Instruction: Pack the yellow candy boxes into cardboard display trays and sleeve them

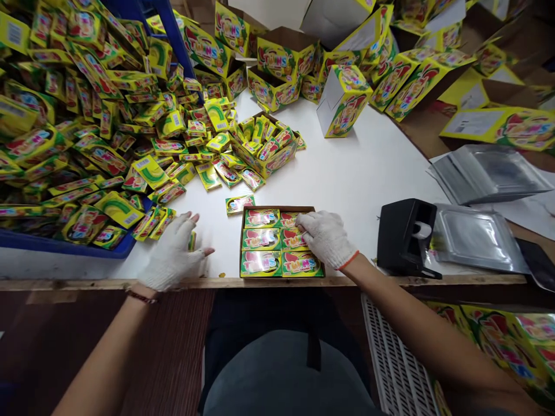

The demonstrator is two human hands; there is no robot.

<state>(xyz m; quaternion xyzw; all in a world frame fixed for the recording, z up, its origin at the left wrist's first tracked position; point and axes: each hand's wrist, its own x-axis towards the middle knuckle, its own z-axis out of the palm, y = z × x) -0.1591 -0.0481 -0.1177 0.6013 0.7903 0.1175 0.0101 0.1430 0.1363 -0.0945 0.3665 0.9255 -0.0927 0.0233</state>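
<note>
An open display carton [241,245] lies at the table's front edge, with rows of small yellow-green "TWINS" boxes [261,264] inside. My right hand [327,238], in a white knitted glove, reaches over the carton's right side. Its fingers are bent together on a small box [288,219] in the upper right, which they partly cover. My left hand [173,254], gloved with bare fingertips, is left of the carton, thumb and fingers apart. The edge of a small box [192,241] shows between them, mostly hidden by the hand. One loose small box [240,204] lies just behind the carton.
A blue bin [124,249] overflows with small boxes at left. Behind stand a filled carton [277,162], a closed carton [347,104] and several unfilled cartons [284,58]. At right are a black tape dispenser [396,237], clear plastic lids [481,231] and a phone [537,263].
</note>
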